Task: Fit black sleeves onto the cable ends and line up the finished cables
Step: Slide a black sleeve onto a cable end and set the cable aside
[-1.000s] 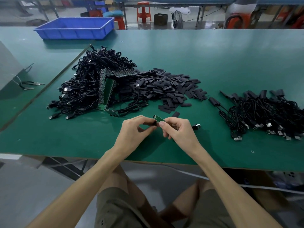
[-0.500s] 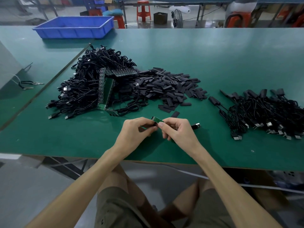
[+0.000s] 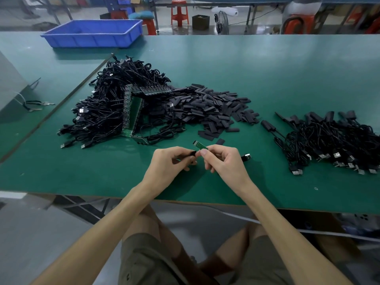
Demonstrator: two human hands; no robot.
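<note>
My right hand (image 3: 223,161) pinches a small green circuit-board cable end (image 3: 199,145) that sticks up past its fingertips. My left hand (image 3: 169,161) pinches a black sleeve (image 3: 192,153) just left of that board; whether they touch I cannot tell. The same cable's USB plug (image 3: 246,157) lies on the green table (image 3: 82,171) right of my right hand. A heap of loose black sleeves (image 3: 209,108) lies beyond my hands. Unsleeved cables (image 3: 111,108) are piled at the left. Finished cables (image 3: 333,140) lie in a bundle at the right.
Green circuit-board strips (image 3: 133,114) lean against the left cable pile. A blue plastic bin (image 3: 92,33) stands at the far left of the table. A grey box (image 3: 8,85) and loose wires (image 3: 30,104) sit at the left edge. The table's near edge runs under my forearms.
My hands have drawn slightly apart: the black sleeve in my left hand now shows beside the green board, which stays pinched in my right hand.
</note>
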